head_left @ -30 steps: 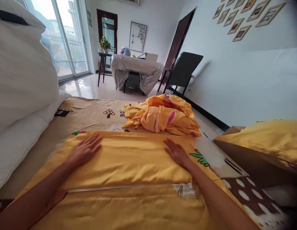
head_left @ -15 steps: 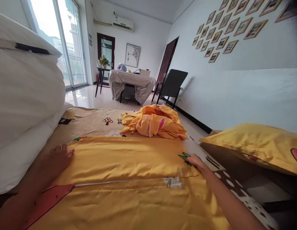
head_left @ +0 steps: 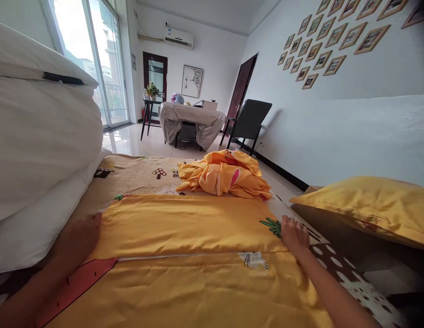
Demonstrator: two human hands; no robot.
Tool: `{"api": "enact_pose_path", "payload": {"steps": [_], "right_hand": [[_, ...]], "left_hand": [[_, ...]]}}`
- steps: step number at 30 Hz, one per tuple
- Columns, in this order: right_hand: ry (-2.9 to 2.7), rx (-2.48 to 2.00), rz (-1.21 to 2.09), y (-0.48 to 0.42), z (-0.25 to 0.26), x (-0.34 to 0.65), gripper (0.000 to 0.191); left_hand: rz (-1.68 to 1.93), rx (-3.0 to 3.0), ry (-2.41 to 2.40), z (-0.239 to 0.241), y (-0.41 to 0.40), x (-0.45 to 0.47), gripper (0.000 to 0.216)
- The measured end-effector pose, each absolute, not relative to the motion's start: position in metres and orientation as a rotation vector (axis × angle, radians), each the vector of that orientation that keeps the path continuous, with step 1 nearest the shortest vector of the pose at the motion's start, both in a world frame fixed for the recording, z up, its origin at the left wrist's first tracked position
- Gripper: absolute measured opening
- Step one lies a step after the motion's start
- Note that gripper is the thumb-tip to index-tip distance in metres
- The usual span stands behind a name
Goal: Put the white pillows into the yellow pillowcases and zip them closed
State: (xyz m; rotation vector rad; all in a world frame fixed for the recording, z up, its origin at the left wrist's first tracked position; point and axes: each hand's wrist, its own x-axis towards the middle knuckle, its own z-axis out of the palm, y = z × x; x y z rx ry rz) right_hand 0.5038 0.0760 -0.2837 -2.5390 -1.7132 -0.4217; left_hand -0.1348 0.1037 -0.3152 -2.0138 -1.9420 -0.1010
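A yellow bedding cloth [head_left: 184, 291] printed with a red shape and green leaves lies spread before me, its far part folded into a flat band [head_left: 191, 223]. At the band's left edge is my left hand [head_left: 80, 234], fingers curled in on the cloth and somewhat dark. My right hand [head_left: 296, 234] is closed over the right edge, beside the green leaf print; its fingertips are partly hidden. Beyond the band lies a crumpled orange-yellow cloth [head_left: 224, 175], which neither hand touches.
A beige patterned blanket [head_left: 137, 175] covers the bed underneath. Thick white folded bedding [head_left: 44, 127] is piled at the left. A yellow pillow [head_left: 376, 207] lies at the right. Farther back are a covered table [head_left: 189, 114] and a dark chair [head_left: 249, 119].
My right hand has shifted from a pinch by the leaf print outward to the band's right edge, showing more leaves. My left hand's fingers have curled in. The view has turned slightly left.
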Motion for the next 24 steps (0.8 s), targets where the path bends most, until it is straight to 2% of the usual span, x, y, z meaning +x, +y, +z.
{"api": "enact_pose_path", "payload": {"steps": [3,7,10,14,20,24], "right_hand": [[-1.949,-2.309,-0.426,0.087,-0.280,0.441,0.042],[-2.389,-1.861,-0.200,0.091,-0.309,0.314,0.038],[-2.544,-1.499,0.065,0.086,-0.329,0.264,0.050],[-2.476,-1.652,0.126,0.090,-0.333,0.316,0.051],[-2.207,-2.249,-0.139,0.084,-0.329,0.478,0.053],[-1.817,-2.448,-0.443,0.071,-0.316,0.507,0.045]], "left_hand": [[-0.057,-2.198,-1.752,-0.306,0.104,-0.068,0.051],[-0.111,-2.805,-1.535,-0.315,0.099,0.041,0.058],[-0.186,-2.946,-1.459,-0.328,0.097,0.069,0.063],[-0.184,-2.833,-1.573,-0.337,0.103,0.007,0.057],[-0.116,-2.502,-1.808,-0.342,0.105,-0.126,0.057],[-0.136,-2.317,-1.870,-0.324,0.095,-0.129,0.051]]}}
